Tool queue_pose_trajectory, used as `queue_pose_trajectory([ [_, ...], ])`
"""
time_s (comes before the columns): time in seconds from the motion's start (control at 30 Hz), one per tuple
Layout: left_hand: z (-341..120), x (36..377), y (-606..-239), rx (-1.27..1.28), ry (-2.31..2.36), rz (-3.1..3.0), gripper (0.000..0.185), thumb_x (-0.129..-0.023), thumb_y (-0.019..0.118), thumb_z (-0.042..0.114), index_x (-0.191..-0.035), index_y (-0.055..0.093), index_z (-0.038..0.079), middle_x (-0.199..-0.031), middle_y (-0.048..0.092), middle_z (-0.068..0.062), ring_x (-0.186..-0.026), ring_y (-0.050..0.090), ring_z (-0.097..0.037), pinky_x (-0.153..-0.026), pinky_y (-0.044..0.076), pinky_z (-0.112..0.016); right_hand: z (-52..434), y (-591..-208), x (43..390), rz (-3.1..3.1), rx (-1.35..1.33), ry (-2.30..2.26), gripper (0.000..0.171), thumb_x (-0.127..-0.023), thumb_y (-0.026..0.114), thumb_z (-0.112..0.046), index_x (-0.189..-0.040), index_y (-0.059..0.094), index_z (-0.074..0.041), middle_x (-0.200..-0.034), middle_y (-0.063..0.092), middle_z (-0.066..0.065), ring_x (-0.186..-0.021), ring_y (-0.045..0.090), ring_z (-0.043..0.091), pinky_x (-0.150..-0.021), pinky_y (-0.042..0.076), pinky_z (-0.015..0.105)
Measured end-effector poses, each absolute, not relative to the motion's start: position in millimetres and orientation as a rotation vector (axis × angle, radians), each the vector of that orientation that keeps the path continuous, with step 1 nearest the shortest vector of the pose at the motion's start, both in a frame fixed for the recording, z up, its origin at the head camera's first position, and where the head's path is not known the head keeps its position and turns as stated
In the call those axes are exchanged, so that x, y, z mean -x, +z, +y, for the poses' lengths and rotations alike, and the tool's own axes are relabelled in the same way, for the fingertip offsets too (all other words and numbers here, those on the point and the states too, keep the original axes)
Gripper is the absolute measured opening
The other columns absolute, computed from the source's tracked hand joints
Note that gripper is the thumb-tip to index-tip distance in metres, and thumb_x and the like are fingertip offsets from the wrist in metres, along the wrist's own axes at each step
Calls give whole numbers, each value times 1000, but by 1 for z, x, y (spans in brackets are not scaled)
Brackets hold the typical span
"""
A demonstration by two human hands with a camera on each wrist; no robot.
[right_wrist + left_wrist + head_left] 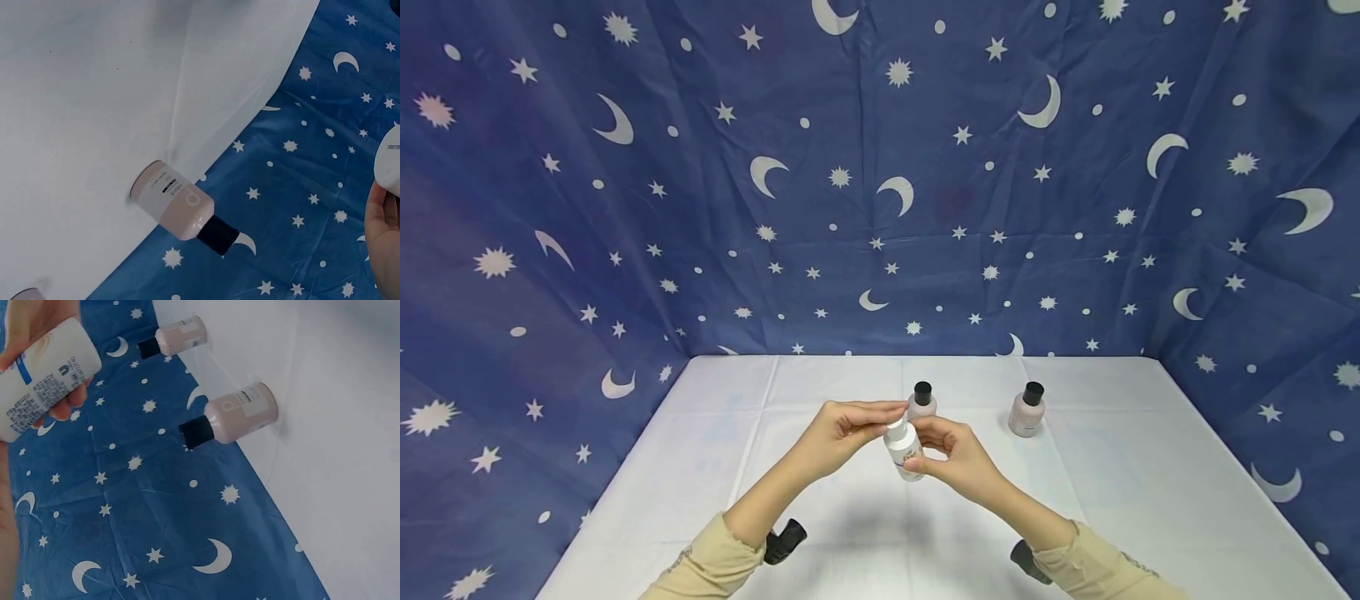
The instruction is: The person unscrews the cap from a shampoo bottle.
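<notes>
The left hand (842, 433) pinches the white cap of the small white bottle (904, 450), which is held tilted above the worktop (1150, 492), while the right hand (958, 458) curls its fingers (934, 465) round the bottle body. The bottle appears light, rigid and smooth, so it is best held at mid-body. Two pink bottles (1027, 410) with black caps stand behind.

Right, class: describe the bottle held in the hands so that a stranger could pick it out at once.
Start at the white table before the starry blue cloth. Two pink bottles with black caps stand on it. The white bottle is held above the table between both hands: alone white, white-capped and lifted.
</notes>
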State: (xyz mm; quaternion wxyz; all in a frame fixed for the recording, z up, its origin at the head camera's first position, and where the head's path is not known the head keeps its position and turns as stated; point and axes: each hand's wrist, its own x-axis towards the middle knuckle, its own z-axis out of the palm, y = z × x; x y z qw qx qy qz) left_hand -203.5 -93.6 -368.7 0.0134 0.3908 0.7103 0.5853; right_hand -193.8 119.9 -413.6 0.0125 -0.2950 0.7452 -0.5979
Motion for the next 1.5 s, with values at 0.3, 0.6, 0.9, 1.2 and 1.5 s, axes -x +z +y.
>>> queue_pose_trajectory([
  [0.3,-96,198,-370,-997,1967,2225,26,-81,69,-2,-102,65,-16,-113,62,-30,-98,64,1,-82,57,-27,116,-411,190,2373,944,-1849,41,-80,73,-11,-115,59,7,-110,66,22,-93,62,0,-88,52,20],
  [0.6,-91,196,-370,-917,2043,2330,17,-71,78,-2,-80,66,-10,-92,69,-22,-85,67,-7,-79,57,-26,114,-409,188,2397,922,-1832,42,-80,74,-11,-115,59,7,-109,67,22,-93,62,1,-88,52,20],
  [0.9,-76,196,-375,-918,2184,2391,25,-68,79,-5,-74,56,-1,-77,57,-10,-77,55,-3,-78,52,-19,112,-407,186,2449,888,-1847,40,-80,73,-8,-114,60,7,-105,68,21,-93,62,0,-87,53,21],
  [1.2,-71,195,-375,-1021,2192,2410,21,-75,75,-3,-90,60,-4,-93,61,-20,-88,59,-1,-86,52,-21,114,-405,186,2467,877,-1877,38,-80,73,-7,-114,60,6,-105,68,21,-94,62,-2,-87,53,20],
  [1.5,-82,197,-377,-1105,2050,2213,40,-97,53,14,-131,50,-7,-134,51,-25,-118,54,-1,-100,45,-19,118,-403,191,2458,882,-1928,38,-82,71,-6,-114,59,9,-106,66,26,-95,61,-3,-86,53,19],
])
